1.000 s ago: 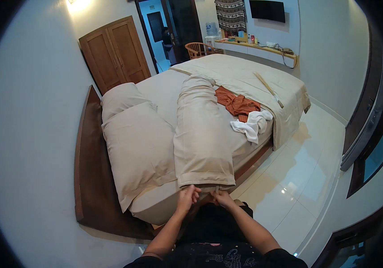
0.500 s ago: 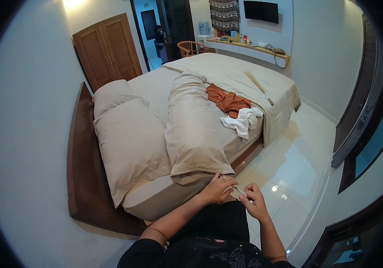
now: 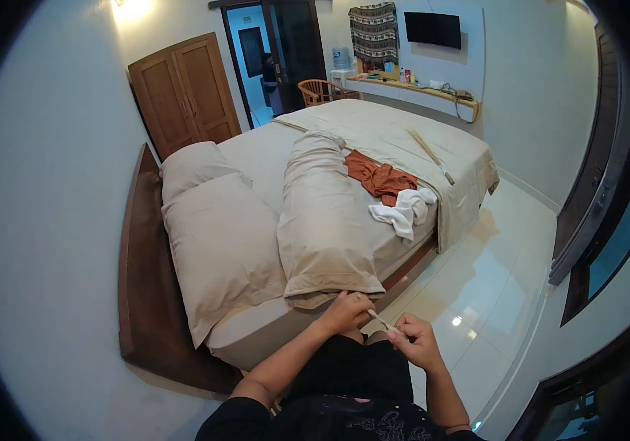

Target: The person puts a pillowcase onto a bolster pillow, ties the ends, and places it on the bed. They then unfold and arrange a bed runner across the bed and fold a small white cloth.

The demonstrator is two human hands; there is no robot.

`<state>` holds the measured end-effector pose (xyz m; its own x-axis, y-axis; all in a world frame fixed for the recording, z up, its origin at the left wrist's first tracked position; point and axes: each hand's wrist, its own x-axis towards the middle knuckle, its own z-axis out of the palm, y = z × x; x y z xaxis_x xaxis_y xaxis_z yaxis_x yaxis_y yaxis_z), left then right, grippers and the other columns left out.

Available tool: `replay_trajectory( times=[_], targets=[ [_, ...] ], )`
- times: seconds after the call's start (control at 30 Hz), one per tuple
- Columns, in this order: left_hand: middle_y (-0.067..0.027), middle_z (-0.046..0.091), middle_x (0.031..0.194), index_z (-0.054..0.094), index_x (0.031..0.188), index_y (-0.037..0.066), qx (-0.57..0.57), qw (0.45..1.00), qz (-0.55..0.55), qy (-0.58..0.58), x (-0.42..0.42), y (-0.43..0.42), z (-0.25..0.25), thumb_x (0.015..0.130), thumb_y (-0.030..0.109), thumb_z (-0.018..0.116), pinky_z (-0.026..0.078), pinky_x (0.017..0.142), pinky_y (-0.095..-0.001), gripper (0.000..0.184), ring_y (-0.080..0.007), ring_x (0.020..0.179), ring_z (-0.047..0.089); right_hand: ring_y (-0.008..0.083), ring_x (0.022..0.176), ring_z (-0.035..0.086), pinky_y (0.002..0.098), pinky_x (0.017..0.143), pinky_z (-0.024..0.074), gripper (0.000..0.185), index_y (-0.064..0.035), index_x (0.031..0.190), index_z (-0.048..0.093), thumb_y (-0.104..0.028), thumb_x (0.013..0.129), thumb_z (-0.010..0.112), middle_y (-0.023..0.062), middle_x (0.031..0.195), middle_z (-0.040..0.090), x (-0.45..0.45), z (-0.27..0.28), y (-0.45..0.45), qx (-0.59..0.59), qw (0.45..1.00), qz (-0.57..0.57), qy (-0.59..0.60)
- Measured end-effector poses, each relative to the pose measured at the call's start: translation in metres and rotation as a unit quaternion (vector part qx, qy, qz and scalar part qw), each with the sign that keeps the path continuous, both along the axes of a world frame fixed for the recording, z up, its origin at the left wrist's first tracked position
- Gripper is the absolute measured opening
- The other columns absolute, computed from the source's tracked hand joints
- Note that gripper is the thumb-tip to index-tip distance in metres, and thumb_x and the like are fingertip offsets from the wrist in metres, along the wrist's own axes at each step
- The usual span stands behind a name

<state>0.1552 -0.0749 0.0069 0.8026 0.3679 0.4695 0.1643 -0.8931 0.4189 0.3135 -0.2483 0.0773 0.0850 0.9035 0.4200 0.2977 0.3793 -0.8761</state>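
Note:
A long beige bolster (image 3: 324, 220) lies on the bed with its open-looking cover end toward me. My left hand (image 3: 346, 312) is closed at that end, its fingers curled next to the cover's edge. A short, light-coloured cord (image 3: 380, 321) stretches from it to my right hand (image 3: 416, 340), which pinches the other end over the floor beside the bed. What else the left fingers grip is hidden. Left of the bolster, two beige pillows (image 3: 219, 231) lie one behind the other.
Across the bed (image 3: 249, 162) lie an orange-brown cloth (image 3: 382, 180), a white cloth (image 3: 403, 213) and a stick broom (image 3: 431, 156). A dark headboard (image 3: 149, 309) stands at left. Farther back are a wardrobe (image 3: 186, 92), a wicker chair (image 3: 319, 92) and a person in the doorway (image 3: 267, 67).
My right hand has moved slightly down and away from the left, and the cord between them now shows straighter. The camera view has shifted a little, so the room appears lower.

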Motion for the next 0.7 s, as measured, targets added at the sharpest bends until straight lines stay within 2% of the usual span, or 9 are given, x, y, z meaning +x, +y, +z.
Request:
replay_trajectory(
  times=[0.13, 0.2, 0.23, 0.37, 0.47, 0.53, 0.57, 0.63, 0.7],
  targets=[
    [-0.0065, 0.059, 0.078, 0.06, 0.086, 0.009, 0.007, 0.995, -0.099, -0.013, 0.001, -0.01, 0.006, 0.079, 0.023, 0.064, 0.039, 0.076, -0.0402, 0.015, -0.0258, 0.083, 0.056, 0.0049, 0.054, 0.041, 0.0201, 0.051, 0.0307, 0.024, -0.0011, 0.07, 0.061, -0.019, 0.087, 0.059, -0.0032, 0.06, 0.048, 0.003, -0.016, 0.006, -0.151, 0.985, -0.003, 0.085],
    [-0.011, 0.057, 0.077, 0.059, 0.085, 0.006, -0.037, 0.992, -0.112, -0.041, 0.001, -0.017, 0.012, 0.08, 0.023, 0.063, 0.041, 0.073, -0.0404, 0.018, -0.0296, 0.079, 0.055, 0.0039, 0.054, 0.041, 0.0202, 0.05, 0.0306, 0.025, -0.0009, 0.073, 0.061, -0.02, 0.088, 0.058, -0.0039, 0.06, 0.049, 0.003, -0.017, 0.008, -0.163, 0.978, -0.003, 0.131],
    [-0.014, 0.058, 0.081, 0.06, 0.088, 0.004, -0.092, 0.991, -0.1, 0.006, -0.001, -0.022, 0.018, 0.082, 0.017, 0.063, 0.044, 0.078, -0.0402, 0.015, -0.0308, 0.083, 0.056, 0.003, 0.054, 0.04, 0.0202, 0.049, 0.0305, 0.026, -0.0007, 0.075, 0.061, -0.022, 0.089, 0.057, -0.0046, 0.06, 0.051, 0.003, -0.016, 0.008, -0.176, 0.969, -0.004, 0.175],
    [-0.0139, 0.055, 0.077, 0.057, 0.08, 0.003, -0.096, 0.988, -0.114, -0.031, 0.004, -0.037, 0.029, 0.08, 0.019, 0.064, 0.042, 0.069, -0.0399, 0.018, -0.0325, 0.076, 0.054, 0.0051, 0.049, 0.043, 0.0204, 0.046, 0.0324, 0.026, -0.0015, 0.073, 0.06, -0.019, 0.091, 0.053, -0.0019, 0.059, 0.052, 0.004, -0.022, 0.012, -0.152, 0.973, 0.01, 0.175],
    [-0.013, 0.056, 0.079, 0.059, 0.082, 0.003, -0.099, 0.988, -0.105, -0.047, 0.003, -0.042, 0.03, 0.079, 0.017, 0.064, 0.043, 0.069, -0.0393, 0.016, -0.0317, 0.077, 0.055, 0.0065, 0.049, 0.046, 0.0211, 0.048, 0.0363, 0.027, -0.001, 0.074, 0.059, -0.019, 0.092, 0.051, -0.0002, 0.058, 0.053, 0.009, -0.033, 0.012, -0.157, 0.975, 0.024, 0.157],
    [-0.012, 0.058, 0.081, 0.062, 0.089, 0.002, -0.032, 0.978, -0.133, -0.158, 0.003, -0.041, 0.037, 0.078, 0.009, 0.063, 0.044, 0.067, -0.0383, 0.013, -0.0299, 0.075, 0.055, 0.0085, 0.056, 0.052, 0.0213, 0.053, 0.0419, 0.027, -0.0005, 0.076, 0.059, -0.02, 0.092, 0.051, 0.0024, 0.062, 0.056, 0.011, -0.041, 0.013, -0.154, 0.969, -0.011, 0.191],
    [-0.012, 0.058, 0.081, 0.062, 0.089, 0.002, -0.032, 0.978, -0.134, -0.158, 0.0, -0.041, 0.041, 0.078, 0.009, 0.063, 0.044, 0.067, -0.0383, 0.013, -0.0299, 0.075, 0.055, 0.0085, 0.056, 0.052, 0.0213, 0.053, 0.0419, 0.027, -0.0005, 0.076, 0.059, -0.02, 0.092, 0.051, 0.0024, 0.062, 0.056, 0.013, -0.046, 0.016, -0.154, 0.969, -0.012, 0.191],
    [-0.0107, 0.059, 0.079, 0.062, 0.091, 0.001, -0.016, 0.989, -0.084, -0.121, -0.009, -0.046, 0.052, 0.076, 0.007, 0.064, 0.044, 0.067, -0.0373, 0.016, -0.028, 0.074, 0.056, 0.0105, 0.067, 0.056, 0.023, 0.062, 0.0461, 0.025, -0.0005, 0.079, 0.059, -0.02, 0.092, 0.051, 0.0041, 0.07, 0.059, 0.016, -0.057, 0.02, -0.101, 0.968, -0.113, 0.201],
    [-0.0104, 0.059, 0.078, 0.062, 0.091, 0.001, -0.031, 0.991, -0.078, -0.1, -0.01, -0.047, 0.045, 0.076, 0.007, 0.064, 0.044, 0.066, -0.0371, 0.016, -0.0276, 0.074, 0.056, 0.0109, 0.07, 0.056, 0.0242, 0.065, 0.0465, 0.025, -0.0006, 0.08, 0.059, -0.02, 0.092, 0.051, 0.0039, 0.074, 0.059, 0.019, -0.063, 0.02, -0.126, 0.967, -0.105, 0.195]
  ],
)
